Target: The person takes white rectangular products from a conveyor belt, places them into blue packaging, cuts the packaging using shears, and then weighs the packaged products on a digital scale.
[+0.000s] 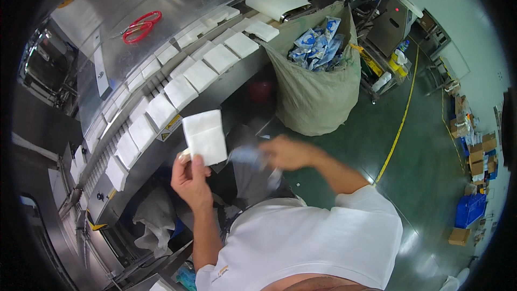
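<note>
My left hand (192, 182) grips a stack of folded white wipes (205, 138) by its lower edge, thumb on the near face, and holds it upright beside the conveyor. To its right, my right hand (288, 152) is smeared by motion, its fingers closed on a pale blue and white plastic wrapper (249, 157). The wrapper is blurred too, close to the wipes' lower right corner; whether they touch I cannot tell. More folded white stacks (200, 76) lie in rows along the curved conveyor (226, 80) ahead of my left hand.
A large woven sack (316, 94) holding blue and white packets (319, 43) stands beyond my right hand. Red-handled scissors (142, 27) lie on the steel surface behind the conveyor. Far right, cardboard boxes (476, 153) and a blue crate (470, 210) line the wall.
</note>
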The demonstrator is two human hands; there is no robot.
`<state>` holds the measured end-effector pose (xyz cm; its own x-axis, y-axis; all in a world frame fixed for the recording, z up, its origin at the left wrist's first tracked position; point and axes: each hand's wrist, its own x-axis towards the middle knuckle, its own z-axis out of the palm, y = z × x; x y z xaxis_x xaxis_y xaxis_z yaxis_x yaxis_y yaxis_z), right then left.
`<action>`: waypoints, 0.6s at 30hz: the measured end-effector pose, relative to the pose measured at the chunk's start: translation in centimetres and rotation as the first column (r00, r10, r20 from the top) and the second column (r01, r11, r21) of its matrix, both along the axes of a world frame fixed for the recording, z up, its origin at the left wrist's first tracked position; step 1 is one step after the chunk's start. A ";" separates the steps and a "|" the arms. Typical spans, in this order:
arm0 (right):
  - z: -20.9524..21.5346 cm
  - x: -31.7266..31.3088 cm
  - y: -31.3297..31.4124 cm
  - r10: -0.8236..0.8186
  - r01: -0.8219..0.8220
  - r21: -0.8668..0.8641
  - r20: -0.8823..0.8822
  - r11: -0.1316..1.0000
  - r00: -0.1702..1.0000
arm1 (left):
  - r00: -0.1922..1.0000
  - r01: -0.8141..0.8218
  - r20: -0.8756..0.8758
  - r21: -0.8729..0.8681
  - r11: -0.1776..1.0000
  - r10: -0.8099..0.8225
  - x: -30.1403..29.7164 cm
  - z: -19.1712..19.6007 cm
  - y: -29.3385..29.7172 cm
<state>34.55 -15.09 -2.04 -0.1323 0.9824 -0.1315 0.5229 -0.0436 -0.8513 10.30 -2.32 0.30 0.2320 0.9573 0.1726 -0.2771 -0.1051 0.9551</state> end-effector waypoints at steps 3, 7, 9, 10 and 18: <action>-2.9 14.4 -0.1 -0.423 0.350 0.257 0.340 0.901 0.840 | 0.995 0.098 -0.017 -0.048 0.994 -0.099 -3.2 0.8 1.0; -1.5 30.4 2.4 -0.833 0.563 0.621 0.471 0.546 0.288 | 0.968 0.220 -0.082 -0.185 0.958 -0.238 -3.8 1.2 0.5; -0.1 30.2 4.8 -0.619 0.659 0.479 0.785 0.580 -0.026 | 0.960 0.251 -0.065 -0.222 0.942 -0.271 -4.1 1.4 -0.3; 0.9 28.3 5.9 -0.711 0.524 0.606 0.703 0.599 0.000 | 0.958 0.270 -0.036 -0.225 0.936 -0.285 -4.2 1.4 -0.4; 8.7 -0.4 7.3 0.047 -0.284 0.564 0.396 0.776 0.917 | 0.906 0.310 -0.181 -0.331 0.891 -0.382 -5.1 2.4 1.2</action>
<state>34.20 -7.76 6.62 -0.3633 0.8384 0.4062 0.7307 0.5269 -0.4341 5.18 -1.12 2.73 0.5564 0.8066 -0.1993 -0.0089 0.2456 0.9693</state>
